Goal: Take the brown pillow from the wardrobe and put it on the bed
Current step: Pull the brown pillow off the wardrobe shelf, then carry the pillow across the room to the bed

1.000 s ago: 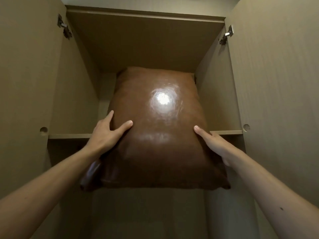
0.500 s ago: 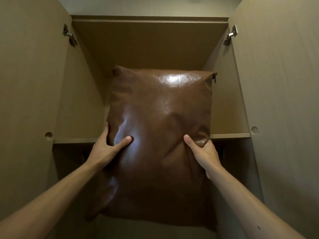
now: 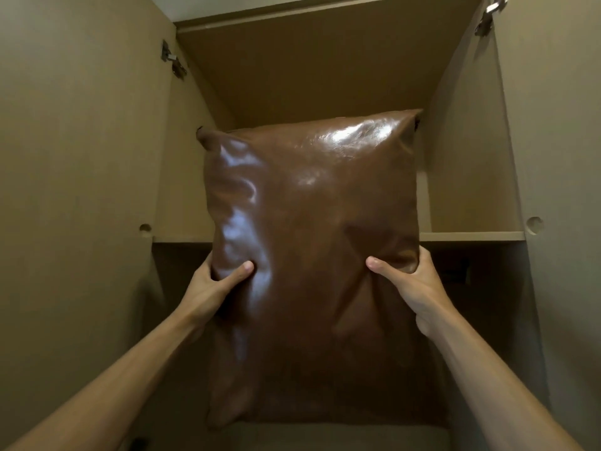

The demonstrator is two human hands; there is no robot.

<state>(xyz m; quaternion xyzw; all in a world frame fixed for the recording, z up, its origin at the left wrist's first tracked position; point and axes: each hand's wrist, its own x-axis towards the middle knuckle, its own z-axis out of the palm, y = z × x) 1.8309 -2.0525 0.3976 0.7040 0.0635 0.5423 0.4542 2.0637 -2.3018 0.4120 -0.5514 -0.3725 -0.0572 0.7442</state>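
A shiny brown leather pillow (image 3: 312, 242) hangs upright in front of the open wardrobe (image 3: 309, 76), filling the middle of the head view. My left hand (image 3: 214, 284) grips its left edge with the thumb pressed into the front. My right hand (image 3: 409, 281) grips its right edge the same way. The pillow's top reaches up before the upper compartment, and its bottom hangs below the shelf (image 3: 471, 236). The bed is out of view.
Both wardrobe doors stand open, the left door (image 3: 74, 190) and the right door (image 3: 562, 157) flanking my arms. Metal hinges (image 3: 174, 61) stick out on the inner walls. A dark lower compartment (image 3: 481, 288) lies under the shelf.
The pillow has come off the shelf toward me and tipped upright. Both hands went from resting on its sides to gripping its edges, and it now hangs lower.
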